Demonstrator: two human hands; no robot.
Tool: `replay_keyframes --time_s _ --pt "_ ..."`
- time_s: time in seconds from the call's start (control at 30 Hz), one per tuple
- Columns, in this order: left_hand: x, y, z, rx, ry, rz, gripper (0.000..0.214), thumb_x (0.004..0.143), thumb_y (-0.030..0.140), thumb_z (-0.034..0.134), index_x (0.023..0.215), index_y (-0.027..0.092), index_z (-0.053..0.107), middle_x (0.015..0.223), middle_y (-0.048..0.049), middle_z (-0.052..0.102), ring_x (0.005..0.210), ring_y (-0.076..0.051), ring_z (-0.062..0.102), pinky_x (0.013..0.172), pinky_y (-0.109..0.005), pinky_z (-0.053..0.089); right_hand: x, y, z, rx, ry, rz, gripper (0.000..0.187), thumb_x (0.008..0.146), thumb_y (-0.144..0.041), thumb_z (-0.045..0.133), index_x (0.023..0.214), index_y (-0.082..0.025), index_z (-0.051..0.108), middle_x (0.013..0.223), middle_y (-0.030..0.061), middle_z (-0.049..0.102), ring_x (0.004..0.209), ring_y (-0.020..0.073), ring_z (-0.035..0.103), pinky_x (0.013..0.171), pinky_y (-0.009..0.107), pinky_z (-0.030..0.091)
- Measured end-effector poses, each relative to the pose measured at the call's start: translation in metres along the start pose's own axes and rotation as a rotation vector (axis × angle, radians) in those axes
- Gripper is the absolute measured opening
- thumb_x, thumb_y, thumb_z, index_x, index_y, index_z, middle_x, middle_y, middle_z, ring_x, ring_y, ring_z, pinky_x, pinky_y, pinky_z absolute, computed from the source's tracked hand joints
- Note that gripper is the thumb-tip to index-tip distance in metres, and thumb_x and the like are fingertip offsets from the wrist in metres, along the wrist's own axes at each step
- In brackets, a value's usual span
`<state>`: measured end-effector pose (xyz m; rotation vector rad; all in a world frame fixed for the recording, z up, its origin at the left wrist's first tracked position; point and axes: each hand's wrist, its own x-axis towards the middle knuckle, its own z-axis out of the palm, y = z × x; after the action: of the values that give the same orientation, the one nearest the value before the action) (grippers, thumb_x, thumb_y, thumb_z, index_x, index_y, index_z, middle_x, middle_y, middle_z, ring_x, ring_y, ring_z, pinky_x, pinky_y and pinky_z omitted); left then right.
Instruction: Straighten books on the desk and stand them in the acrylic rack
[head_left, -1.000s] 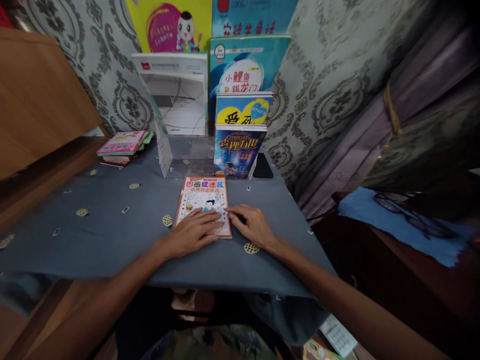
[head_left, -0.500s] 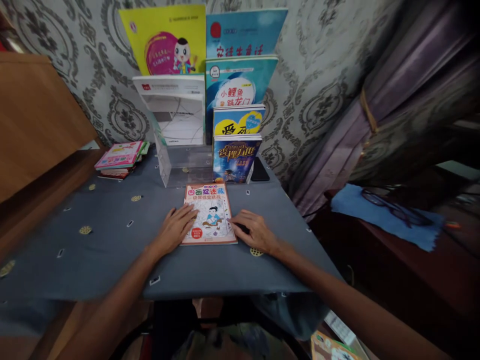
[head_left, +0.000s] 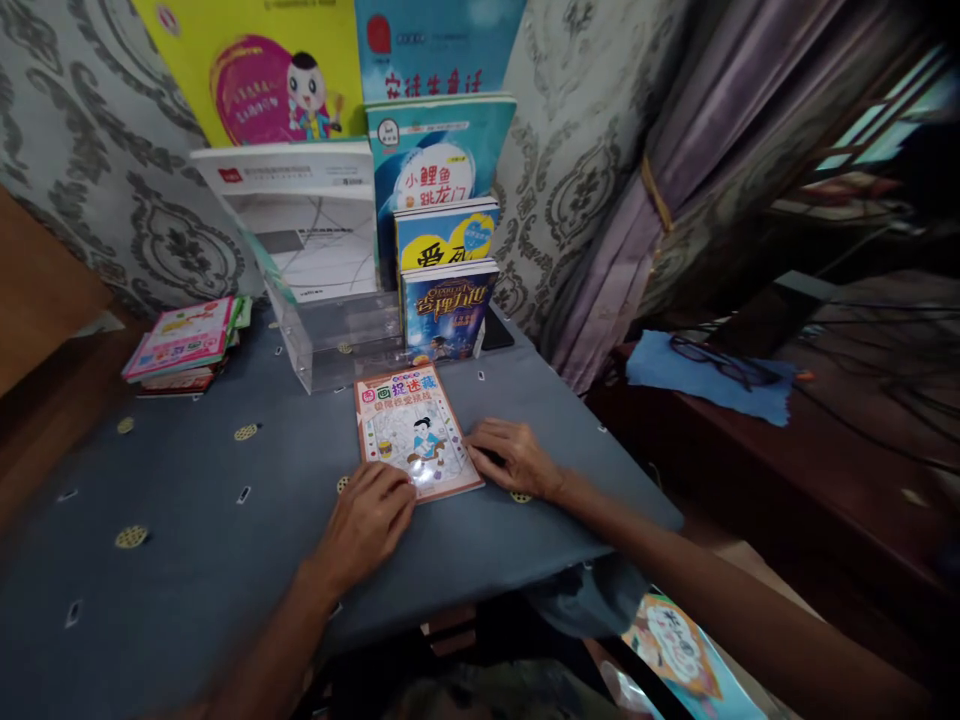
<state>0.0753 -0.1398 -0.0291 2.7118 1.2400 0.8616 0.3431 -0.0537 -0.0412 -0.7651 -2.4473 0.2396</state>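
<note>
A thin children's picture book [head_left: 415, 428] with an orange border lies flat on the grey-blue tablecloth [head_left: 187, 520]. My left hand [head_left: 367, 525] rests palm down at the book's near left corner, fingers stretched out and touching its edge. Against the book's right edge sits my right hand [head_left: 514, 458], fingers slightly curled and pressing there. Neither hand lifts the book.
A clear acrylic stand [head_left: 337, 335] at the back holds several upright books [head_left: 442, 305] against the patterned wall. A stack of thin books [head_left: 184, 345] lies at the left. A phone [head_left: 499, 330] lies behind the stand. Curtain and a dark side table with a blue cloth [head_left: 709, 375] are at the right.
My left hand slid off the cover, first to the book's left side, then to its near left corner. The right hand stayed at the right edge. The view swung to the right.
</note>
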Motion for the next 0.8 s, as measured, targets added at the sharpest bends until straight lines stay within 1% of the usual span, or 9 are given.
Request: replay_keyframes --time_s 0.1,0.2,0.33,0.5,0.67,0.8 --pt "0.001 0.0 -0.001 -0.013 -0.03 0.039 0.021 0.1 0.02 0.047 0.097 0.019 0.068 0.097 -0.0071 0.069 0.092 -0.02 0.061 0.084 -0.037 0.053 -0.001 0.0 0.0 -0.039 -0.007 -0.001 0.029 0.099 -0.023 0.041 0.096 -0.019 0.07 0.083 0.0095 0.071 0.078 0.0209 0.063 0.073 0.033 0.052" --pt "-0.001 -0.003 -0.002 -0.021 -0.061 0.055 0.022 0.101 0.022 0.047 0.103 0.02 0.069 0.1 -0.0073 0.069 0.094 -0.021 0.06 0.085 -0.038 0.052 -0.002 -0.001 0.0 -0.07 -0.019 -0.008 0.029 0.099 -0.022 0.041 0.095 -0.018 0.07 0.082 0.0095 0.071 0.078 0.0208 0.063 0.073 0.033 0.051" --pt "0.0 0.0 0.001 0.01 -0.093 0.082 0.025 0.1 0.022 0.047 0.112 0.02 0.068 0.103 -0.0077 0.068 0.1 -0.022 0.058 0.09 -0.04 0.05 -0.003 -0.001 0.003 -0.077 0.028 -0.031 0.027 0.1 -0.022 0.042 0.093 -0.018 0.069 0.082 0.0091 0.071 0.077 0.0198 0.062 0.073 0.032 0.05" --pt "0.009 0.016 0.008 0.101 -0.155 0.08 0.027 0.099 0.024 0.048 0.119 0.023 0.067 0.109 -0.0082 0.065 0.106 -0.024 0.056 0.093 -0.042 0.048 -0.004 0.003 0.008 -0.059 0.102 -0.074 0.026 0.099 -0.022 0.046 0.088 -0.017 0.068 0.077 0.0078 0.07 0.072 0.0188 0.06 0.069 0.03 0.047" --pt "0.023 0.036 0.016 0.145 -0.223 0.038 0.031 0.098 0.026 0.05 0.125 0.025 0.065 0.113 -0.0089 0.061 0.106 -0.025 0.053 0.092 -0.042 0.046 -0.005 0.003 0.006 -0.011 0.081 -0.045 0.027 0.1 -0.023 0.045 0.087 -0.018 0.068 0.077 0.0062 0.07 0.072 0.0176 0.059 0.071 0.029 0.046" --pt "0.03 0.046 0.021 0.19 -0.25 0.036 0.033 0.098 0.027 0.049 0.128 0.026 0.064 0.111 -0.0089 0.059 0.103 -0.025 0.051 0.093 -0.043 0.045 -0.004 0.002 0.005 -0.01 0.076 -0.018 0.026 0.098 -0.024 0.048 0.085 -0.016 0.07 0.075 0.0069 0.07 0.073 0.0183 0.06 0.07 0.029 0.044"
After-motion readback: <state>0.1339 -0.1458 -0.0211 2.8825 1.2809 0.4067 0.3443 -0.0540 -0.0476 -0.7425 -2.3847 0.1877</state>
